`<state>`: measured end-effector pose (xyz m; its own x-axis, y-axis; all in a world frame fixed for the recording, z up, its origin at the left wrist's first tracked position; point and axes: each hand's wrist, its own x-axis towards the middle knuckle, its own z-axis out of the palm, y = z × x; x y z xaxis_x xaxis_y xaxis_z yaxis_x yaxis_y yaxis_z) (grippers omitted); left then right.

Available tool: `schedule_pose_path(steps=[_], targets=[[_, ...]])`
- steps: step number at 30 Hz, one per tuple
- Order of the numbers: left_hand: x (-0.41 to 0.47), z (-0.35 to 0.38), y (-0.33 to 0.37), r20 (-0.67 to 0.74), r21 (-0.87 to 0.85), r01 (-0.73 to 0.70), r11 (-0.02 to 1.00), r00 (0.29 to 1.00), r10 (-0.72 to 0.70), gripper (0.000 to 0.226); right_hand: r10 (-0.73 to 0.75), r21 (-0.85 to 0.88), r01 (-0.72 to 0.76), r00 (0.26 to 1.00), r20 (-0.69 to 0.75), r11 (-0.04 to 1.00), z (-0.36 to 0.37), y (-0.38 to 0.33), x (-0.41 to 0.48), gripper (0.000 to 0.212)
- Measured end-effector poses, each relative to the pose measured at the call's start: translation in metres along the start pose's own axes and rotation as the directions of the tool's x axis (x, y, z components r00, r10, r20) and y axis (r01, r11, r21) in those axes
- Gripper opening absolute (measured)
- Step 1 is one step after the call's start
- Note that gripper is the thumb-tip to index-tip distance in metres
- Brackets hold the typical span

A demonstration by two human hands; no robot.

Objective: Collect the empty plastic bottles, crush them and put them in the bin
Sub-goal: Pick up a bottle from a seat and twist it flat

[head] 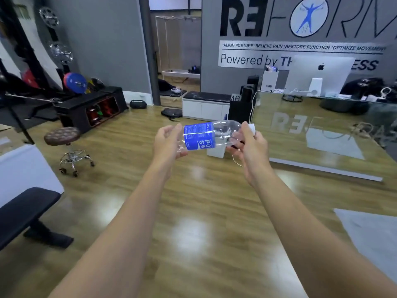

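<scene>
Between both hands: clear bottle (pixel 211 135) sideways, left hand (pixel 166 145) gripping base, right hand (pixel 250 145) gripping cap end.

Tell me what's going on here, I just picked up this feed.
A person standing on a wooden floor holds a clear plastic bottle with a blue label sideways out in front. The left grip is round its base end, the right grip round its neck, near the white cap. The bottle looks empty and not yet crushed. No bin shows in this view; a glossy desk with a computer is just to the right.
</scene>
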<state>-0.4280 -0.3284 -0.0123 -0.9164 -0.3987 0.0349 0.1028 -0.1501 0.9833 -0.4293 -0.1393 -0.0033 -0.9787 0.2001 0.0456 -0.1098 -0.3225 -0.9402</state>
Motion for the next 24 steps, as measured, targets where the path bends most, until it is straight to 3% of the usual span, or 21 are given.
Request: schedule_pose_path(steps=[8, 19, 24], targets=[[0.179, 0.057, -0.017, 0.023, -0.026, -0.012, 1.0, 1.0, 0.013, 0.039, -0.062, -0.017, 0.062, 0.998, 0.002, 0.998, 0.046, 0.035, 0.195, 0.025], [0.439, 0.101, -0.032, -0.021, 0.11, -0.046, 0.993, 0.999, 0.048, 0.033, -0.024, -0.016, 0.024, 1.0, 0.007, 1.0, 0.146, 0.092, 0.457, 0.03], [0.564, 0.111, -0.065, 0.004, -0.079, -0.03, 0.996, 1.0, 0.031, 0.019, -0.092, -0.101, 0.092, 0.996, 0.002, 0.991, 0.197, 0.129, 0.568, 0.03]])
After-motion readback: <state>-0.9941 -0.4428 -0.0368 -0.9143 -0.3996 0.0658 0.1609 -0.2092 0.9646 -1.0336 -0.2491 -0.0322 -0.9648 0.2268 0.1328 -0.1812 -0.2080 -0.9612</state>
